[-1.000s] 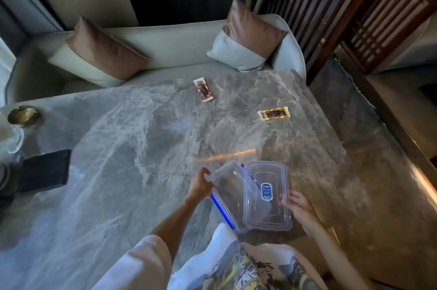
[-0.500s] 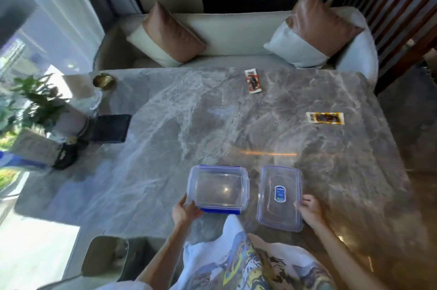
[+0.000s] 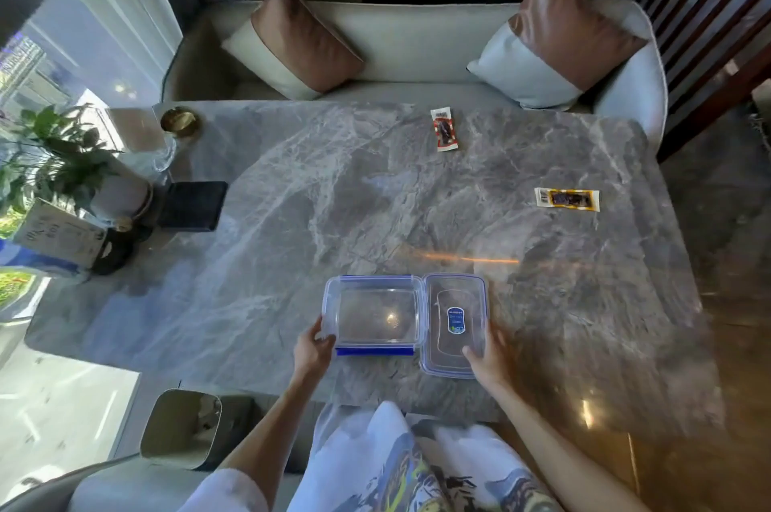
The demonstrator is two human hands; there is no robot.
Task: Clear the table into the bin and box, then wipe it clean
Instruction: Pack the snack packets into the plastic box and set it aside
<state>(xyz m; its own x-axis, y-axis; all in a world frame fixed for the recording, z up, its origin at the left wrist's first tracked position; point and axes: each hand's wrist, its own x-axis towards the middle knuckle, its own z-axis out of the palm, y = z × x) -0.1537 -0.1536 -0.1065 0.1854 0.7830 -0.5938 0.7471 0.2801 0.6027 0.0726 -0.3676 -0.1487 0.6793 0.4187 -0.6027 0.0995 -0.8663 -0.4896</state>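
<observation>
A clear plastic box [image 3: 375, 313] with blue clips stands open and empty near the front edge of the grey marble table [image 3: 292, 219]. Its lid [image 3: 454, 323] lies flat right beside it, touching it. My left hand [image 3: 312, 351] grips the box's left front corner. My right hand [image 3: 490, 359] rests on the lid's right front edge. Two snack packets lie farther off: a red-and-white one [image 3: 444, 129] at the far middle and a yellow-edged one [image 3: 567, 199] at the right. A metal bin [image 3: 181, 428] stands on the floor at my front left.
A black pad [image 3: 192, 205], a brass ashtray [image 3: 179, 121], a glass vessel [image 3: 156, 161] and a potted plant [image 3: 62, 165] crowd the table's left end. A sofa with two cushions [image 3: 417, 48] runs along the far side. A wooden screen stands at the right.
The lid came off the box and now lies flat beside it; the box stands upright. Both pieces slid together until they touch. My head turned left, bringing the bin and plant into view.
</observation>
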